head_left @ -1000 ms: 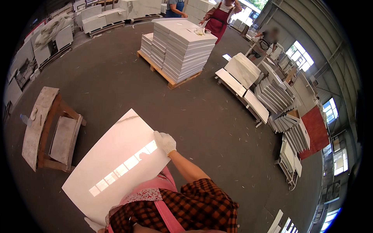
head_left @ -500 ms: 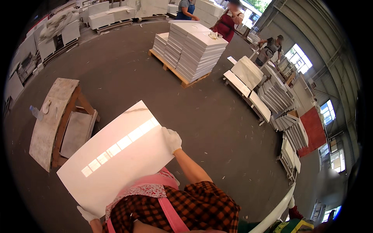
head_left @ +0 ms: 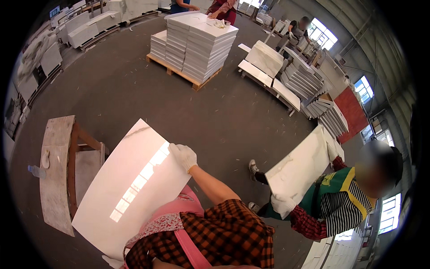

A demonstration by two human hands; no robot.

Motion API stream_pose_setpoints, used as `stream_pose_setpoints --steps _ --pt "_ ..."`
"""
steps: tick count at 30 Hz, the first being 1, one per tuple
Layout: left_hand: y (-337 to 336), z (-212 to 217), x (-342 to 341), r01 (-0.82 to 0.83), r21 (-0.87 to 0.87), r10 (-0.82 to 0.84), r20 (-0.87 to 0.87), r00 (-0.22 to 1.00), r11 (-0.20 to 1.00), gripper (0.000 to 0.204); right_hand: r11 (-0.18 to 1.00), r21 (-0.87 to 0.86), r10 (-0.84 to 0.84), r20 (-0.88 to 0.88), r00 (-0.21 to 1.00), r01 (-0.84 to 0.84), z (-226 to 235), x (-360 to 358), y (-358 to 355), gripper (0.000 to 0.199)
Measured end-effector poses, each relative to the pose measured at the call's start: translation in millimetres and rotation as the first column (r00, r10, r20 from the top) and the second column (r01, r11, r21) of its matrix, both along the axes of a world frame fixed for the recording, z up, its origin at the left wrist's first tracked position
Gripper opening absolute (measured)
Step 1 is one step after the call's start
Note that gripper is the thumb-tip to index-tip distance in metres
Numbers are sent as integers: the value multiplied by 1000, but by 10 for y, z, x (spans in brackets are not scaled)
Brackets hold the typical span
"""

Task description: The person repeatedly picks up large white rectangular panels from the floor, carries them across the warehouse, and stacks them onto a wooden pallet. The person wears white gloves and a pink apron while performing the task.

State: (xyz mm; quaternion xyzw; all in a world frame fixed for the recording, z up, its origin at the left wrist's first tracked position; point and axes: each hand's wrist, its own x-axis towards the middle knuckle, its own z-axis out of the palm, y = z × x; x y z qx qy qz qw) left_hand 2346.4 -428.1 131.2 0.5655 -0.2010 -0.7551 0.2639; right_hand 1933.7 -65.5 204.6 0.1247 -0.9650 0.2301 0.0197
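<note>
A polished white stone slab, with a faint grey-brown vein near its far corner, is held tilted in front of my body. My right hand, in a white glove, is closed over its right edge near the far end. At the bottom of the picture my left hand, also gloved, holds the near edge; its fingers are mostly hidden. A band of window light reflects off the slab's face.
On my right, a co-worker carries a veined slab. A worktable with a plastic bottle stands left. Ahead, a wooden pallet bears stacked slabs; people stand behind it. More slabs lean at right.
My view has swung to the right, and the slab has turned more upright in the picture, still in both hands. The co-worker carrying a slab has come into view at right.
</note>
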Motion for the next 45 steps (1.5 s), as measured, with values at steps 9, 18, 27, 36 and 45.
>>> stream_pose_setpoints --steps 9,18,27,36,45 --pt "23 148 -790 73 4 -73 73 995 997 65 999 51 10 47 999 -12 -22 -439 -39 20" --pt "112 209 -1191 105 15 -107 114 988 994 66 1000 -16 17 139 990 -15 122 -732 -217 22" --pt "-375 322 -144 -220 -215 264 205 942 952 60 831 -546 113 350 930 104 -412 -380 -714 34" --pt "-477 464 1502 -325 -259 394 293 871 910 64 645 -728 224 470 854 232 142 795 -1587 42" --pt "-1359 436 2851 -243 -296 349 389 853 924 61 579 -745 233 542 807 333 87 1974 -2060 40"
